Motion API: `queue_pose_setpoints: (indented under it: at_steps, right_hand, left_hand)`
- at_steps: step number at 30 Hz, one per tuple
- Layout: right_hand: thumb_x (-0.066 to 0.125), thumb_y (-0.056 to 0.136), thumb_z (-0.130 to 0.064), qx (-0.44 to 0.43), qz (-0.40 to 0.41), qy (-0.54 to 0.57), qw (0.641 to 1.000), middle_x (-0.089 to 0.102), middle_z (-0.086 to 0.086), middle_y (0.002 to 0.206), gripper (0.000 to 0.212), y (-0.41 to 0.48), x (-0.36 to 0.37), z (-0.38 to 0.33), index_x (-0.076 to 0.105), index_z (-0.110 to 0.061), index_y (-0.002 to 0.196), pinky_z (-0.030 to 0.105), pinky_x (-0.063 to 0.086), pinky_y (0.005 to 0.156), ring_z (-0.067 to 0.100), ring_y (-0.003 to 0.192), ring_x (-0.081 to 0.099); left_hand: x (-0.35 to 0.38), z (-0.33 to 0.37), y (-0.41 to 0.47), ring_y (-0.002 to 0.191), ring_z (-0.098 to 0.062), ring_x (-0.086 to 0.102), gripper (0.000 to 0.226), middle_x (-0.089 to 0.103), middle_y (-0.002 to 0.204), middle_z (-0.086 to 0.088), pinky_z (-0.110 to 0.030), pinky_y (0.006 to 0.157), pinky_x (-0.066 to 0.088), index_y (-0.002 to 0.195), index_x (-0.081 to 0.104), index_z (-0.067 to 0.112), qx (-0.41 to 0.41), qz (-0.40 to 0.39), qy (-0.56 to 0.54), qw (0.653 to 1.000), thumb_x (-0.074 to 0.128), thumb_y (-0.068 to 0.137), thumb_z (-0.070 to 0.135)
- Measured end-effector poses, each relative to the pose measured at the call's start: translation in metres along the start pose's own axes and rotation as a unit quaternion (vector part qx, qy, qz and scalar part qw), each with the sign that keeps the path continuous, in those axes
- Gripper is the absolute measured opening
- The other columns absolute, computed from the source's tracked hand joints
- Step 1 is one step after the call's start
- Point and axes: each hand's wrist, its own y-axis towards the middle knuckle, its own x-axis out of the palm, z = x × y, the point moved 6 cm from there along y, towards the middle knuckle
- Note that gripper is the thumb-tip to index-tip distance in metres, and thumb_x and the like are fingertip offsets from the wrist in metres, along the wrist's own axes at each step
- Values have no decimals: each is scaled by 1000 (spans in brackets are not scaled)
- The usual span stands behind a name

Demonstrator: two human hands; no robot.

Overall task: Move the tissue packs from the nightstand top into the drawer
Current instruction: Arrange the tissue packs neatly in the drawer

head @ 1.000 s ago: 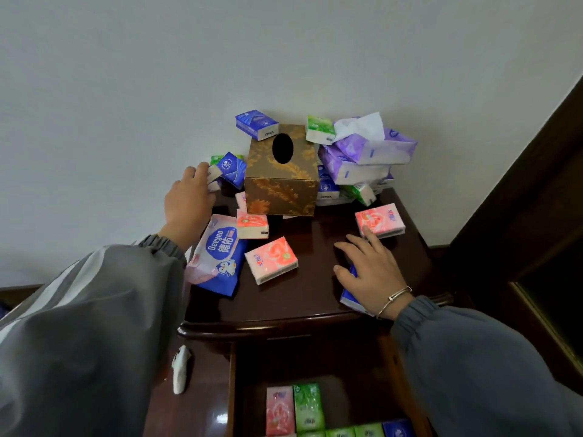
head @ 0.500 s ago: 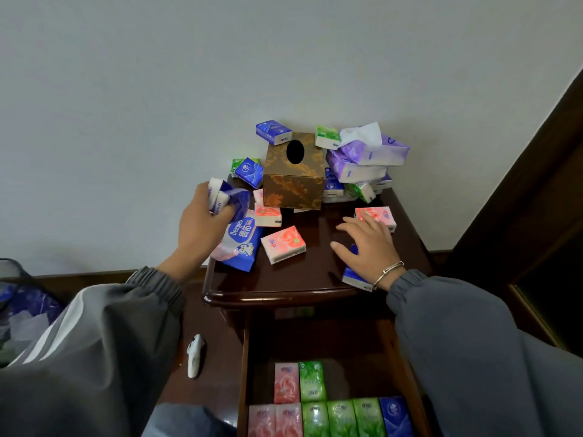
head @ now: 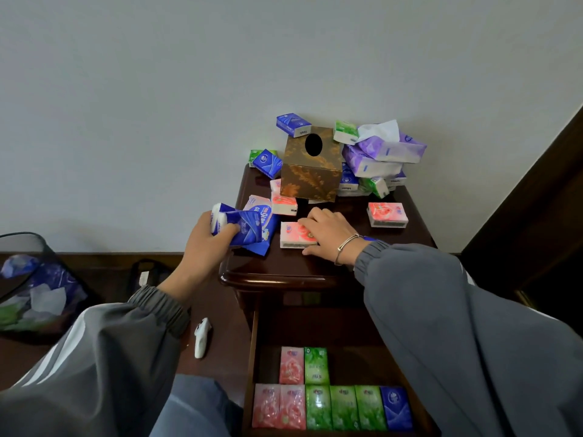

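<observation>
In the drawer [head: 353, 361] lie pink, green and blue tissue packs [head: 318, 406].

Gold foliage patterns the brown tissue box [head: 310, 167]; the pink pack [head: 291, 235] bears red blooms. Also a green pack [head: 345, 131], a blue pack [head: 247, 231], purple-and-white soft packs [head: 388, 151], dark red-brown nightstand [head: 350, 203].

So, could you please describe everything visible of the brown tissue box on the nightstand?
The tissue box is a cube, brown with a gold leafy pattern. Its top has an oval opening that looks dark, with no tissue showing. It stands upright at the back of the nightstand, near the wall. A blue pack lies on its top rear corner, a green pack rests at the other rear corner, and a pink pack sits by its front base.
</observation>
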Motion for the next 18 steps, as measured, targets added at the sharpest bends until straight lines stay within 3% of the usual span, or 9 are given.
queue_pose_setpoints:
  at_steps: [7,10,12,15,18]
  right_hand:
    - [63,78,-49,10,8,12,1000,51,2,124,57,0,-2,0,45,-23,127,39,37,93,24,115,44]
    - [65,77,-45,16,52,68,996,52,1,121,54,-13,-15,8,47,-22,123,37,37,90,23,113,46]
    - [66,76,-42,21,86,110,990,53,1,120,53,-29,-25,19,48,-21,122,36,38,87,22,109,48]
    - [71,74,-36,42,129,147,980,53,3,118,55,-59,-37,47,50,-18,122,35,42,87,22,106,50]
    - [76,70,-27,127,167,175,962,52,13,122,62,-83,-44,100,51,-12,125,38,43,91,29,109,52]
  left_hand:
    - [12,-10,-6,89,-16,63,33,65,106,-7,-32,72,52,114,56,11,-48,-7,-44,998,62,86,28]
    - [16,-10,-8,94,-20,64,37,64,108,-6,-36,76,53,118,53,13,-56,-9,-49,997,62,86,30]
    - [22,-9,-10,91,-16,64,37,64,105,-4,-31,71,53,119,52,14,-55,-15,-48,997,62,86,30]
    - [38,-4,-15,81,-8,61,31,62,97,5,-17,53,47,116,53,16,-46,-38,-46,997,61,88,27]
    - [59,1,-20,81,-9,63,28,63,99,3,-14,48,47,114,53,17,-50,-81,-73,993,60,89,27]
